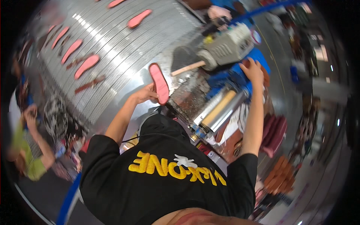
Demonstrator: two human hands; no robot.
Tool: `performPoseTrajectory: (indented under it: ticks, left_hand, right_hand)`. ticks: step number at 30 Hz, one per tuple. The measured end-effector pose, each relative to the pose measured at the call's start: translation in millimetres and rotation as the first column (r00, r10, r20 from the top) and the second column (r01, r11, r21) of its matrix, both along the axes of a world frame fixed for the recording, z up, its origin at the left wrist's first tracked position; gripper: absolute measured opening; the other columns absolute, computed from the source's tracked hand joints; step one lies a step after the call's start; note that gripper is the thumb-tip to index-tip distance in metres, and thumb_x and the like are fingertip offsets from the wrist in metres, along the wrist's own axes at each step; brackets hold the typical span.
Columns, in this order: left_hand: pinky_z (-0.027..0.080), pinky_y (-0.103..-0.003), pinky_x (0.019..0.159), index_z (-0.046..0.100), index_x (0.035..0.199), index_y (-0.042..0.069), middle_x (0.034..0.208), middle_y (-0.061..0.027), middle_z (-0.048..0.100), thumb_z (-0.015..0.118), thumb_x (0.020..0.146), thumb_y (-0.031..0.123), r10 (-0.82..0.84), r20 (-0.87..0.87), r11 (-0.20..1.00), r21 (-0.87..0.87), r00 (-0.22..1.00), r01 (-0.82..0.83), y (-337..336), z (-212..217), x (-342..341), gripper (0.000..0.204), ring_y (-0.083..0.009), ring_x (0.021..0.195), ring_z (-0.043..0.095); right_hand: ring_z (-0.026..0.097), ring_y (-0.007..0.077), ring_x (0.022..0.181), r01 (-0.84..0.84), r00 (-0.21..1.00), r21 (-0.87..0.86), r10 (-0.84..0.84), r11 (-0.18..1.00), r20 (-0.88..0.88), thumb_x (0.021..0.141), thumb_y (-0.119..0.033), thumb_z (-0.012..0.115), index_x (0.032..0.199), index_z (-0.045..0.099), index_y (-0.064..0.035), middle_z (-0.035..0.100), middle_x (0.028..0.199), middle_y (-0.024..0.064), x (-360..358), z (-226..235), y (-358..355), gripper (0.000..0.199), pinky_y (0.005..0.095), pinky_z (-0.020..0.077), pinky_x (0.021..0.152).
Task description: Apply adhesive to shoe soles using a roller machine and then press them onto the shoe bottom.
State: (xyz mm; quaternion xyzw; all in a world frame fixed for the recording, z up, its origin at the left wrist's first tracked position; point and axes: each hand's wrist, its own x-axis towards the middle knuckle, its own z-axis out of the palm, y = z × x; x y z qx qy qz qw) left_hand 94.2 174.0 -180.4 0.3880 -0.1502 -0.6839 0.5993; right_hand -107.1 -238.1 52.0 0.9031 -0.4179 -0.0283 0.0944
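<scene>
Between the fingers and thumb of my left hand is a pink insole with a dark brown edge. It stands out past the fingertips, over the near corner of the metal conveyor. My right hand is stretched to the right, above blue material beside a grey motor-like machine. Its fingers are bent and apart, and I see nothing held in them. A brown piece lies just beside that hand, partly hidden by it.
The slatted conveyor carries several pink insoles and brown straps. A roller unit is in front of my right arm. Maroon pieces and brown pieces are stacked at right. Another person is at left.
</scene>
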Motion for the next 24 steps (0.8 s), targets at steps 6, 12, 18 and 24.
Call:
performPoseTrajectory:
  ticks: [6, 12, 18, 24]
  left_hand:
    - [0.041, -0.045, 0.094, 0.042, 0.119, 0.010, 0.112, -0.0102, 0.054, 0.060, 0.078, 0.010, 0.656, -0.383, 0.744, 0.180, 0.650, -0.644, 85.8, -65.1, 12.6, 0.044, -0.0259, 0.106, 0.052]
    - [0.042, -0.043, 0.095, 0.044, 0.114, 0.002, 0.117, -0.0156, 0.051, 0.058, 0.082, 0.019, 0.871, -0.353, 0.476, 0.430, 0.342, -0.767, 140.8, -79.5, 34.0, 0.039, -0.0320, 0.109, 0.051]
    - [0.048, -0.037, 0.084, 0.051, 0.112, -0.002, 0.101, -0.0159, 0.061, 0.053, 0.085, 0.019, 0.627, 0.187, 0.533, 0.606, 0.756, -0.591, 143.9, -80.3, 64.7, 0.034, -0.0285, 0.094, 0.059]
    - [0.040, -0.043, 0.090, 0.051, 0.113, -0.007, 0.111, -0.0269, 0.054, 0.057, 0.076, 0.029, -0.183, 0.978, 0.687, 0.057, -0.096, -0.724, 161.9, -113.4, 134.7, 0.052, -0.0387, 0.104, 0.051]
  right_hand:
    - [0.052, 0.0424, 0.104, 0.140, 0.990, 0.088, -0.138, 0.986, -0.025, 0.072, -0.052, 0.060, 0.118, 0.049, -0.0221, 0.040, 0.130, 0.0201, 21.3, 23.1, 30.7, 0.056, 0.0467, 0.0449, 0.084]
    - [0.053, 0.0394, 0.103, 0.143, 0.984, 0.074, -0.150, 0.987, 0.094, 0.074, -0.048, 0.059, 0.117, 0.051, -0.0235, 0.043, 0.125, 0.0180, -2.8, 37.4, 55.4, 0.050, 0.0447, 0.0442, 0.085]
    - [0.054, 0.0300, 0.101, 0.013, 0.859, -0.020, -0.001, 1.000, 0.513, 0.080, -0.018, 0.061, 0.100, 0.062, -0.0130, 0.047, 0.114, 0.0151, -62.8, 38.6, 54.0, 0.021, 0.0365, 0.0443, 0.086]
    - [0.053, 0.0204, 0.102, -0.157, -0.020, 0.318, -0.325, 0.935, 0.946, 0.081, 0.002, 0.056, 0.106, 0.054, 0.0012, 0.054, 0.110, 0.0104, -119.7, 28.6, 61.5, 0.025, 0.0317, 0.0435, 0.088]
